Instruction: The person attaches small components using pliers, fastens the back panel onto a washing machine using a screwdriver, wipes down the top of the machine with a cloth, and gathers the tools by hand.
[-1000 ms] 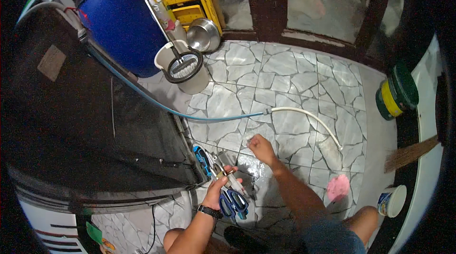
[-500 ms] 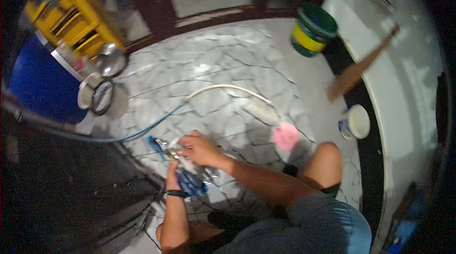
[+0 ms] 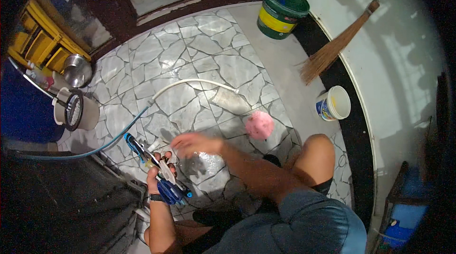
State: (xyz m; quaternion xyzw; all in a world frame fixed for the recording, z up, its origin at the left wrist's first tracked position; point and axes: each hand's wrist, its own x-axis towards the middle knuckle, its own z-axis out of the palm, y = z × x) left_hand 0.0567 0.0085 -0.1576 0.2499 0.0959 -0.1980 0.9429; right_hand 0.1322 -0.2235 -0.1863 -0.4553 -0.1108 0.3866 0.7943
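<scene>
View: swung right since a second ago; green bucket (image 3: 282, 10), broom (image 3: 335, 45), white tub (image 3: 333, 103) now in frame; blue drum nearly gone at left edge; right hand (image 3: 192, 142) lifted off tools, blurred, above wet floor (image 3: 209, 59); left hand (image 3: 159, 173) grip unchanged.

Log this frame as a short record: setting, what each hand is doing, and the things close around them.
setting: stone-patterned tile floor, person crouched low
left hand: closed around blue-handled tools
right hand: open above the wet floor, blurred, holding nothing
hose: white, curving across the tiles
nearby: pink sponge, green bucket, broom, small white tub
</scene>
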